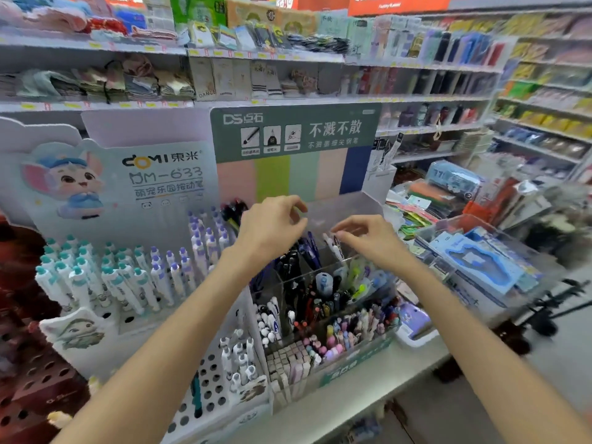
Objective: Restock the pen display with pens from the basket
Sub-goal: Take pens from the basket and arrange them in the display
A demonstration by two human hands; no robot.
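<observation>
Placement step: right hand [368, 238] pinches 1 white pen [334, 246] over the clear acrylic compartmented pen display [346, 283]; left hand [272, 225], loosely curled, holds nothing; next, lower the pen into a compartment.

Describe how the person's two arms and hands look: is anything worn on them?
Both forearms are bare as far as the picture shows, with no sleeve in view. The left hand and the right hand wear no gloves. I can see no watch, bracelet or ring on either wrist or hand, though the picture is somewhat blurred, so a thin ring could escape notice.
</observation>
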